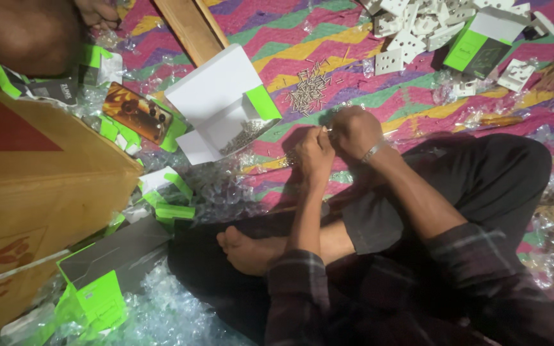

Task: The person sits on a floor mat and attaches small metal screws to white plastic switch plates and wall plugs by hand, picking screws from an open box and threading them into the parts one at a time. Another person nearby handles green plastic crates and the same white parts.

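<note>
Your left hand (315, 156) and right hand (354, 130) meet above your crossed legs, fingertips pressed together, pinching something too small to identify, likely a thin metal screw. You appear mid-assembly; next calls for steady alignment. At twelve o'clock lies the loose pile of thin metal screws (310, 86); at one o'clock, the heap of white plastic socket plates (411, 29).

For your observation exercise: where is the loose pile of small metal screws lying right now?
In the head view, the screw pile lies on the striped mat, above both hands, between the open white box and the white socket plates.
</note>
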The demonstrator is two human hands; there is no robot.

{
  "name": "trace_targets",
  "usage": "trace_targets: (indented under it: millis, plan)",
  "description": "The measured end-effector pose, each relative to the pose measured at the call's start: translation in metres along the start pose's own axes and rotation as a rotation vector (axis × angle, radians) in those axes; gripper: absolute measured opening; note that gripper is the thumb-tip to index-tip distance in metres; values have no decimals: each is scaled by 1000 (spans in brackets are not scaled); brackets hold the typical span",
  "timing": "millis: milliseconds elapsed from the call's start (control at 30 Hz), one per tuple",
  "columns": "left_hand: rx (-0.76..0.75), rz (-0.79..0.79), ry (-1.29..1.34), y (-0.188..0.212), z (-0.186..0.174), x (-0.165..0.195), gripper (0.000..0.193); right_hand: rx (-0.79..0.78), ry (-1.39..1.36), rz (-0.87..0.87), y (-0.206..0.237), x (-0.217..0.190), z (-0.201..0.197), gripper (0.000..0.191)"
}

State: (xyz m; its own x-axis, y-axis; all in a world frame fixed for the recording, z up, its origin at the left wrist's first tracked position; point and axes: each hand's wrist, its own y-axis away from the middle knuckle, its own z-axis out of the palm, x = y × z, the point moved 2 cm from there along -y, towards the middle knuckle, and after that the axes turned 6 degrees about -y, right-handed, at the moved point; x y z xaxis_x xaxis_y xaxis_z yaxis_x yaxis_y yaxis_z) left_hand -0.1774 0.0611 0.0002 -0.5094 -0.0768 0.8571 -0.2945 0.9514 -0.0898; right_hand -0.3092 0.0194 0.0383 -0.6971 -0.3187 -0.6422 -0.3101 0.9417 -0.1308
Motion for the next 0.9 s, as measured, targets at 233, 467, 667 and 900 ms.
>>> trace_targets:
  millis: [233, 467, 667, 900]
  plan:
    - [39, 55, 40, 1, -1, 1, 11, -3, -20, -21, 0, 4, 1, 12]
    - [24, 15, 34, 0, -3, 4, 11, -14, -4, -16, -2, -4, -4, 12]
    - [-13, -77, -16, 0, -4, 5, 14, 11, -50, 70, -2, -3, -6, 13]
    - [11, -362, 282, -24, -11, -5, 23, -5, -169, 102, -2, 8, -6, 17]
